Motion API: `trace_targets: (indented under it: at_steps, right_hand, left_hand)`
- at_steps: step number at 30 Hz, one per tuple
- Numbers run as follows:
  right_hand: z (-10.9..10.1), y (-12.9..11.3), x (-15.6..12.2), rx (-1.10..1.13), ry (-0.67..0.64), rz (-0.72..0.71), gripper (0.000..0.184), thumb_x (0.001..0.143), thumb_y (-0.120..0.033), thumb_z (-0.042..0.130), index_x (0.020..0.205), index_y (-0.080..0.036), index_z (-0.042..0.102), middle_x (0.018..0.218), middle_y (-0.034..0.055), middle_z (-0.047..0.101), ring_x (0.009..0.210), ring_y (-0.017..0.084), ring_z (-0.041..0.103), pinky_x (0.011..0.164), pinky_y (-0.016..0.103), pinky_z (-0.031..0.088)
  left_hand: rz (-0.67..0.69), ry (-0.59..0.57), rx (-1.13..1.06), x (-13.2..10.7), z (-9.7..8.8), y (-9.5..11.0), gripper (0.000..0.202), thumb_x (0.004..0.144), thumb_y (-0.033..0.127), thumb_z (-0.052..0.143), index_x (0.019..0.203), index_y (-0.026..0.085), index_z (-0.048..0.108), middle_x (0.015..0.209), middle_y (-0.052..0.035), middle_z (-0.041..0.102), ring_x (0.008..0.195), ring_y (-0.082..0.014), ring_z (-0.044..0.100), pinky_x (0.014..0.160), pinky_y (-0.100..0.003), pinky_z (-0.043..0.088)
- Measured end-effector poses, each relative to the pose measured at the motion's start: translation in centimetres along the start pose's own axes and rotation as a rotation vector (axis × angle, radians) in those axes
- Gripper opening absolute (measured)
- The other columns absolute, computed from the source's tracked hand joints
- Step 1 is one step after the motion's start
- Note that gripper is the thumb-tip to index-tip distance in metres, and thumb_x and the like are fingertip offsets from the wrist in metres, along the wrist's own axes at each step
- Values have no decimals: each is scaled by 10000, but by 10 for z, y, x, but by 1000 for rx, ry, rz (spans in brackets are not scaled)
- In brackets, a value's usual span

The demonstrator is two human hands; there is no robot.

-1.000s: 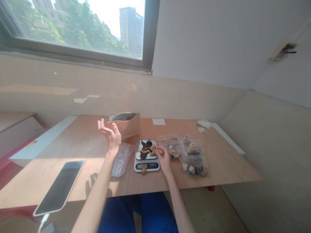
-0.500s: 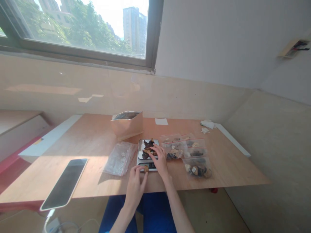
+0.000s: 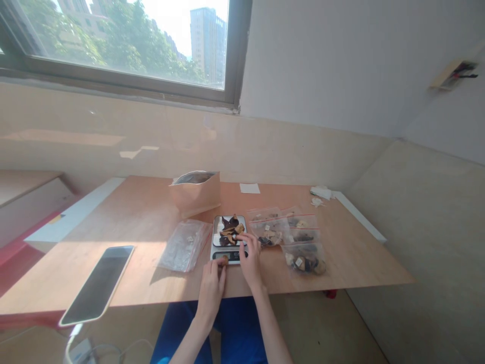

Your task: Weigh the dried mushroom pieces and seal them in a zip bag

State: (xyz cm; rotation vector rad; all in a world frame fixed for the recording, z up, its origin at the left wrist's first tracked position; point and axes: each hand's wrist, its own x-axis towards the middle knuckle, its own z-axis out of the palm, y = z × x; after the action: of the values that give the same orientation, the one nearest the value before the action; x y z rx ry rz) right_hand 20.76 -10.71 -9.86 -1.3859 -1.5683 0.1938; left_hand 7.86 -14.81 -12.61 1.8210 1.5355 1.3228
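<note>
A digital kitchen scale (image 3: 216,241) with a bright square plate stands in front of me. On its plate lies a loose pile of dark and tan dried slices (image 3: 229,233), perhaps dried mushroom. My left hand (image 3: 210,284) is at the scale's front edge, pinching one small brown dried piece (image 3: 225,260) between thumb and fingers, over part of the display (image 3: 233,256). My right hand (image 3: 250,260) reaches over the scale's right front corner. Its thumb and forefinger are apart, with the forefinger tip close to the pile; nothing shows between them.
Left of the scale lie flat clear zip bags (image 3: 184,247); behind them stands an open brown paper pouch (image 3: 197,197). Filled zip bags (image 3: 305,259) lie to the right. A cabled phone (image 3: 97,285) overhangs the table's front edge. White paper (image 3: 249,188) lies farther back.
My right hand has drawn back from the pile toward me, with its fingers off the slices, uncovering more of them. My left hand still pinches the small piece. The view has shifted slightly.
</note>
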Motion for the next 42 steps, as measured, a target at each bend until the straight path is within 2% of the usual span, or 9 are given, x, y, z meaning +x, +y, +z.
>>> trace_targets:
  at_steps: [4,7,12,18,22,30,35,38,42]
  right_hand:
    - [-5,9,-11,23,59,56,245,894,-183,360,965,-205,593,984,76,569,985,194,520,870,371,408]
    - [-11,19,-18,43,105,96,240,887,-181,360,944,-198,592,945,75,564,942,192,527,842,359,421]
    - [-15,28,-21,89,158,166,231,867,-171,361,905,-187,588,905,76,553,886,190,533,789,344,442]
    - [-13,30,-21,101,154,185,233,856,-164,363,893,-187,592,901,79,556,878,193,534,768,333,444]
    - [-12,32,-21,92,175,206,233,852,-163,358,873,-189,589,886,76,556,869,195,529,763,329,438]
    - [-11,35,-22,100,170,209,226,852,-171,366,872,-185,591,873,76,553,837,193,533,732,322,444]
    - [-12,35,-22,98,172,207,227,856,-178,366,866,-186,593,864,75,555,822,191,536,718,321,447]
    - [-12,34,-22,95,177,202,227,854,-176,364,874,-187,590,862,75,562,814,190,537,711,319,448]
    - [-12,33,-22,94,188,195,223,849,-171,365,882,-185,585,853,72,565,804,187,539,700,315,448]
  left_hand:
    - [-54,11,-62,-6,-14,2,216,859,346,433,908,190,574,873,-67,622,787,-189,612,706,-344,517]
    - [-109,120,-35,-2,-27,3,245,830,389,484,930,183,571,870,-59,637,773,-184,611,726,-346,509]
    - [-168,209,-17,38,-39,4,273,833,385,482,986,179,576,918,-65,639,810,-183,606,760,-342,493]
    - [33,104,35,102,-24,-3,254,859,310,422,926,176,627,913,-72,636,878,-196,587,803,-338,462]
    - [96,-25,34,118,-17,-11,258,850,263,413,863,176,655,880,-70,649,841,-187,594,776,-322,469]
    - [129,-179,65,112,-24,-16,285,815,203,408,833,193,693,892,-72,688,849,-196,611,781,-327,475]
    - [104,-169,89,102,-33,-12,332,839,215,368,999,192,658,1100,-78,651,1035,-200,577,907,-332,431]
    - [-26,-104,218,91,-45,-12,351,853,239,343,1067,204,618,1120,-87,631,1050,-214,567,895,-333,432]
    - [-247,-91,519,72,-56,-21,408,821,349,418,1133,129,563,1061,-165,597,975,-295,568,801,-393,454]
